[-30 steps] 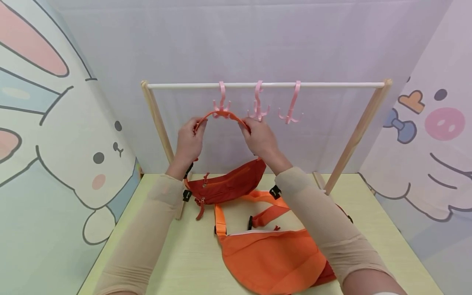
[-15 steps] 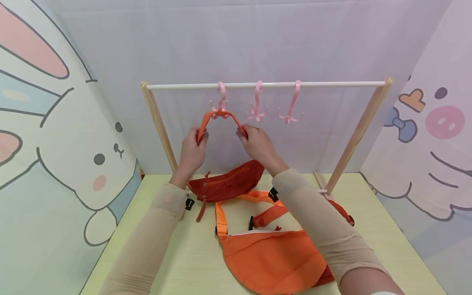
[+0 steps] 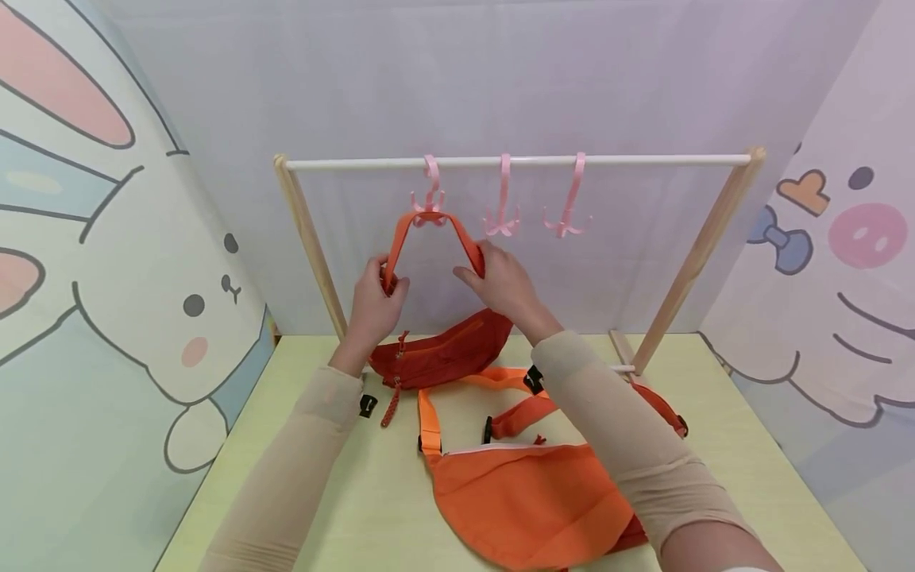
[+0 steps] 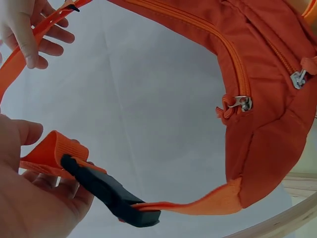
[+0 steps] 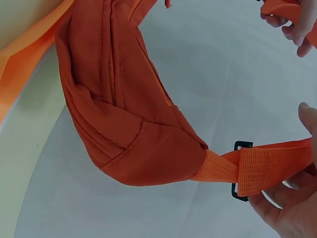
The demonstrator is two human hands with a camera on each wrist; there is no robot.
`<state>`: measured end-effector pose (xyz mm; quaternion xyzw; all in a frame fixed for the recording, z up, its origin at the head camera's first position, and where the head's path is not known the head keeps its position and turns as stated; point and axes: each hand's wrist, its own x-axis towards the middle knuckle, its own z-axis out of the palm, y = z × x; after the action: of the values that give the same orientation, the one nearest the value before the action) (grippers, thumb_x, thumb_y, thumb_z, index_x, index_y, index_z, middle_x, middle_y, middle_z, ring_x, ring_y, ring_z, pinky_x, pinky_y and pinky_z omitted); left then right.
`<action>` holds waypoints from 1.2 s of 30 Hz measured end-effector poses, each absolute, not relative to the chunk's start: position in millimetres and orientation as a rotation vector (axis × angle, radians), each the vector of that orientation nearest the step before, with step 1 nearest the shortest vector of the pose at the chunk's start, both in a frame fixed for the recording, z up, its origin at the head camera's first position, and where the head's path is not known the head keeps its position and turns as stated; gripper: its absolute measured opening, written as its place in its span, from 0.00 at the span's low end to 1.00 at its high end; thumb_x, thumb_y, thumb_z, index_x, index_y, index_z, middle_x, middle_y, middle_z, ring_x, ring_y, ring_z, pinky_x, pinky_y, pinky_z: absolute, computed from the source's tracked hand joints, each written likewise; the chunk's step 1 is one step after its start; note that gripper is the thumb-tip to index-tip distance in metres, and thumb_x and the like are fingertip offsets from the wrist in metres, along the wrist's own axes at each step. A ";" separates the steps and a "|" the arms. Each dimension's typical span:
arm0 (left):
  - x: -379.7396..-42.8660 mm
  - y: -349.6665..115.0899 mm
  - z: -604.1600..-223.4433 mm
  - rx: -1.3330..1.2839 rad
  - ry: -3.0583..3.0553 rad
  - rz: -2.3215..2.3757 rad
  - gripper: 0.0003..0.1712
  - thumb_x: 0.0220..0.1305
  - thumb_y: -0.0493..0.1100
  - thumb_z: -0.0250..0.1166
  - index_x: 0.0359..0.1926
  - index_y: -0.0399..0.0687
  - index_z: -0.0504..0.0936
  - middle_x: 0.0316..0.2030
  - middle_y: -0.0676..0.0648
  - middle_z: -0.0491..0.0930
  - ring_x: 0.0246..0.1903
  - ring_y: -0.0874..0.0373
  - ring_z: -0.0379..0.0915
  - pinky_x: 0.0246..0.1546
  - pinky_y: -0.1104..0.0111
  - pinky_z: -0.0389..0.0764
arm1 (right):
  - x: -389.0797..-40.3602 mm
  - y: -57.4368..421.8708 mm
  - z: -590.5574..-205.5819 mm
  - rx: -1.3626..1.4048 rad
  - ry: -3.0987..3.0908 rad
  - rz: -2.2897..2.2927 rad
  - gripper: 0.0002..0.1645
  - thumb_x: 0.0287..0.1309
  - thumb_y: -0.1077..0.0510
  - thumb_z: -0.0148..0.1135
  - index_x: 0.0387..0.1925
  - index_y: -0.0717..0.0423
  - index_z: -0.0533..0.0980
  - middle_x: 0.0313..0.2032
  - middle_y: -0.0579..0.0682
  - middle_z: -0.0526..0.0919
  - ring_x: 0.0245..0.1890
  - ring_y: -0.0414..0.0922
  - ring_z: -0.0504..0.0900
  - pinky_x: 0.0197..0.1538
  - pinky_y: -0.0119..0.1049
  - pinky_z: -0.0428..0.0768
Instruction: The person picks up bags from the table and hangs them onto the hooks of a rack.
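Note:
In the head view, the orange strap (image 3: 401, 238) of a red waist bag (image 3: 446, 353) loops over the left pink hook (image 3: 430, 208). The bag hangs below, near the tabletop. My left hand (image 3: 376, 303) is at the strap's left side, its thumb lifted away and fingers behind the webbing. A black buckle (image 4: 111, 193) sits beside these fingers in the left wrist view. My right hand (image 3: 509, 286) touches the strap's right side with loose fingers, thumb apart. The right wrist view shows the strap's doubled webbing (image 5: 262, 166) lying against those fingers.
Two more pink hooks (image 3: 503, 208) hang along the white rail (image 3: 643, 160) of a wooden-legged rack (image 3: 696, 262). An orange bag (image 3: 529, 496) lies on the pale table (image 3: 336, 492), partly over another red bag. Cartoon-printed panels flank the table.
Both hands have slid down along the strap from beside the hook. My thumbs have come away from the webbing. The strap stays over the left hook, and the bag has settled slightly.

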<state>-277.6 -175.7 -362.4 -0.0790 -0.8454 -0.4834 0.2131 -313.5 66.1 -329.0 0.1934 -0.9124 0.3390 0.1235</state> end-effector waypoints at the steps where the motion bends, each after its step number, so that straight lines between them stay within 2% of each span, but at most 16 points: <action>1: -277.2 -176.1 -363.8 -0.223 -2.346 -1.351 0.29 0.77 0.41 0.64 0.73 0.43 0.67 0.40 0.41 0.78 0.32 0.47 0.73 0.33 0.58 0.79 | -313.3 66.7 -329.3 0.555 -2.669 0.998 0.31 0.69 0.40 0.70 0.59 0.57 0.73 0.34 0.52 0.77 0.32 0.51 0.77 0.38 0.45 0.78; 5: -275.3 -178.1 -369.6 -0.252 -2.326 -1.389 0.35 0.74 0.41 0.67 0.76 0.44 0.64 0.48 0.38 0.79 0.40 0.48 0.77 0.41 0.57 0.82 | -313.2 69.7 -331.4 0.532 -2.683 1.021 0.40 0.66 0.39 0.73 0.68 0.57 0.70 0.40 0.51 0.78 0.37 0.50 0.79 0.43 0.47 0.80; 9: -273.1 -179.8 -374.2 -0.283 -2.313 -1.390 0.38 0.73 0.42 0.69 0.77 0.44 0.63 0.51 0.39 0.79 0.44 0.46 0.77 0.45 0.55 0.82 | -313.7 73.3 -334.1 0.532 -2.689 0.996 0.48 0.65 0.37 0.73 0.75 0.56 0.65 0.45 0.51 0.77 0.44 0.50 0.78 0.48 0.49 0.81; 14: -270.2 -181.6 -377.2 -0.287 -2.309 -1.368 0.41 0.71 0.43 0.71 0.78 0.45 0.62 0.55 0.42 0.78 0.50 0.45 0.76 0.47 0.53 0.82 | -313.2 78.3 -339.4 0.545 -2.694 0.966 0.52 0.63 0.36 0.74 0.77 0.55 0.62 0.48 0.52 0.76 0.46 0.51 0.76 0.50 0.51 0.80; 18: -266.8 -182.7 -378.2 -0.270 -2.300 -1.361 0.44 0.70 0.44 0.73 0.79 0.42 0.61 0.60 0.41 0.76 0.56 0.44 0.74 0.54 0.49 0.80 | -312.1 82.3 -344.3 0.562 -2.675 0.962 0.53 0.61 0.38 0.76 0.77 0.58 0.63 0.49 0.52 0.77 0.46 0.51 0.76 0.51 0.50 0.80; 23: -261.3 -183.4 -379.4 -0.248 -2.296 -1.326 0.47 0.69 0.47 0.74 0.81 0.45 0.60 0.66 0.42 0.73 0.64 0.45 0.70 0.61 0.46 0.78 | -308.4 88.0 -349.3 0.566 -2.665 0.950 0.56 0.60 0.39 0.77 0.78 0.61 0.62 0.59 0.55 0.77 0.52 0.52 0.77 0.57 0.51 0.81; 29: -252.4 -183.4 -379.6 -0.256 -2.274 -1.275 0.49 0.68 0.48 0.74 0.82 0.47 0.59 0.69 0.42 0.70 0.68 0.44 0.66 0.60 0.45 0.80 | -299.9 96.2 -353.9 0.561 -2.674 0.949 0.59 0.61 0.38 0.76 0.80 0.61 0.58 0.70 0.59 0.72 0.62 0.55 0.76 0.65 0.55 0.78; 33: -245.2 -183.6 -378.9 -0.262 -2.260 -1.247 0.50 0.68 0.48 0.74 0.82 0.46 0.58 0.71 0.41 0.68 0.69 0.45 0.64 0.57 0.45 0.82 | -293.3 102.4 -356.6 0.575 -2.679 0.958 0.60 0.62 0.36 0.75 0.82 0.60 0.56 0.74 0.60 0.69 0.64 0.56 0.75 0.66 0.55 0.77; 36: -239.5 -183.7 -377.6 -0.286 -2.247 -1.231 0.49 0.68 0.47 0.74 0.82 0.45 0.58 0.71 0.40 0.68 0.69 0.44 0.63 0.60 0.44 0.80 | -287.4 107.1 -358.1 0.570 -2.680 0.957 0.62 0.61 0.35 0.75 0.83 0.59 0.55 0.75 0.59 0.67 0.66 0.57 0.73 0.68 0.57 0.76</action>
<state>-239.5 -183.7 -377.6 -0.1066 -0.8372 -0.4586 0.2782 -287.4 107.1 -358.1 0.1950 -0.9168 0.3274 0.1194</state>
